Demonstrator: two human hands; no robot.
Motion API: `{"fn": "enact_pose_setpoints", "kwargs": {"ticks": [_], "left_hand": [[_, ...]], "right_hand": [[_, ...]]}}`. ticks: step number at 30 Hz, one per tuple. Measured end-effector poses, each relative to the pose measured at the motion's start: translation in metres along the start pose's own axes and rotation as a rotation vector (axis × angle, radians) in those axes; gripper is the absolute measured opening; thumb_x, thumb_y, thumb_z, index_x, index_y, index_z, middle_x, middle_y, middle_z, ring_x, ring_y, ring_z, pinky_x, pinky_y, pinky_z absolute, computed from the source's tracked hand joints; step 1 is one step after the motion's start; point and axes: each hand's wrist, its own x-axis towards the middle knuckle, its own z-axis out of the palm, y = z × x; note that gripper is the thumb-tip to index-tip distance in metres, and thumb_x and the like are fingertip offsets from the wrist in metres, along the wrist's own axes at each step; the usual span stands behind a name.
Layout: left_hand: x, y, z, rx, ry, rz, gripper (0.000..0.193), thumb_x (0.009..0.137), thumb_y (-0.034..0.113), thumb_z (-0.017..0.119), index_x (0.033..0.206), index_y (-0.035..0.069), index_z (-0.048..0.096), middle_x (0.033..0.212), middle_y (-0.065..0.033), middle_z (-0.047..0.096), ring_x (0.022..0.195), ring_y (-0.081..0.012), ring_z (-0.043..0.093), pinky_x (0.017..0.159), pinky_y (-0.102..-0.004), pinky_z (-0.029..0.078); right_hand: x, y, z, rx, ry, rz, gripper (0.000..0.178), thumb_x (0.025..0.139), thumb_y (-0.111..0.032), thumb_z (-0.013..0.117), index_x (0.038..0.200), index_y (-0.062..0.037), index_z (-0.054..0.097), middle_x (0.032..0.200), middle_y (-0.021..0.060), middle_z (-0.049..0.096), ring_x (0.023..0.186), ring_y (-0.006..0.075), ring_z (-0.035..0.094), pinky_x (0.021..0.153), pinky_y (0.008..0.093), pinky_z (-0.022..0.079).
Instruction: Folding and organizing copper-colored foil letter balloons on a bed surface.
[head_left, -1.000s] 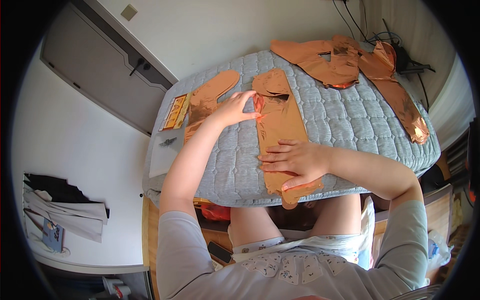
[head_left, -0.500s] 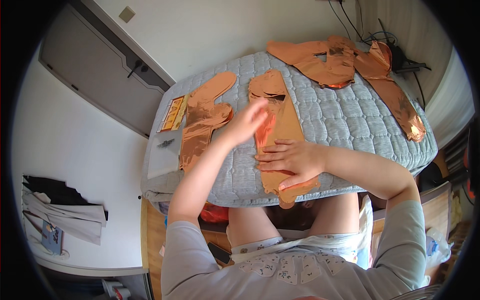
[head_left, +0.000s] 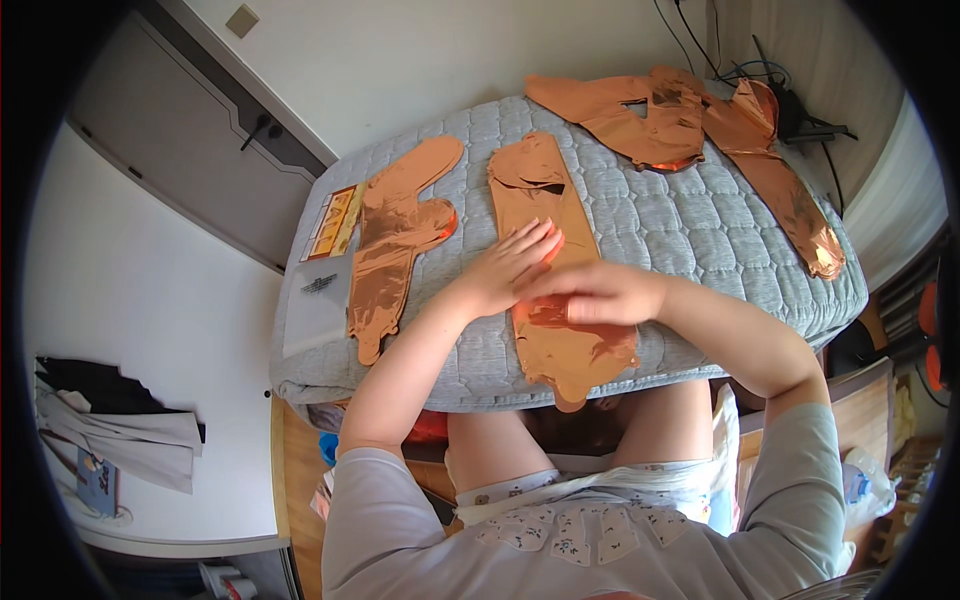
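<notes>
A long flat copper-coloured foil balloon [head_left: 545, 200] lies lengthwise on the grey quilted mattress [head_left: 660, 230], its near end hanging over the front edge. My left hand [head_left: 505, 268] rests flat on the balloon's middle, fingers together. My right hand [head_left: 595, 292] lies flat across the balloon just below, fingertips pointing left and touching the left hand. Neither hand grips anything. A second flat copper foil balloon [head_left: 395, 235] lies to the left of the first.
Several more copper foil balloons [head_left: 680, 125] lie in a heap at the far right of the mattress. A plastic packet [head_left: 318, 305] and a printed card [head_left: 332, 220] sit at its left edge. Cables [head_left: 790, 110] run behind; clothes [head_left: 110, 430] lie on the floor at left.
My left hand has drawn back from the balloon's upper part toward me. My right hand slid up to meet it. Both now press the balloon's middle.
</notes>
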Motion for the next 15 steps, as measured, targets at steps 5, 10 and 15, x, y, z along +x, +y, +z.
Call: {"fn": "enact_pose_setpoints", "kwargs": {"ticks": [5, 10, 15], "left_hand": [[-0.002, 0.003, 0.002, 0.125, 0.035, 0.013, 0.08, 0.098, 0.056, 0.056, 0.16, 0.01, 0.032, 0.167, -0.0183, 0.026, 0.156, -0.0325, 0.02, 0.127, -0.0438, 0.019], [-0.007, 0.006, 0.0, 0.139, 0.046, -0.004, 0.085, 0.095, 0.054, 0.063, 0.159, 0.008, 0.032, 0.169, -0.0151, 0.023, 0.157, -0.0303, 0.02, 0.127, -0.0439, 0.018], [-0.003, -0.001, 0.009, 0.203, 0.074, 0.021, 0.096, 0.092, 0.073, 0.053, 0.161, 0.01, 0.029, 0.168, -0.0172, 0.023, 0.156, -0.0308, 0.02, 0.128, -0.0424, 0.017]], "right_hand": [[-0.013, -0.024, -0.03, -0.424, 0.241, 0.259, 0.033, 0.099, -0.016, 0.06, 0.129, -0.0037, 0.064, 0.125, 0.0177, 0.066, 0.115, 0.0327, 0.063, 0.098, 0.0412, 0.049], [-0.053, -0.036, 0.002, -0.755, 0.461, 0.364, 0.038, 0.084, 0.001, 0.061, 0.12, -0.007, 0.069, 0.124, 0.0157, 0.065, 0.109, 0.0352, 0.062, 0.094, 0.0442, 0.05], [-0.073, -0.041, 0.04, -0.835, 0.501, 0.15, 0.037, 0.08, 0.005, 0.064, 0.113, -0.008, 0.073, 0.126, 0.0135, 0.065, 0.112, 0.0349, 0.062, 0.097, 0.0442, 0.05]]}}
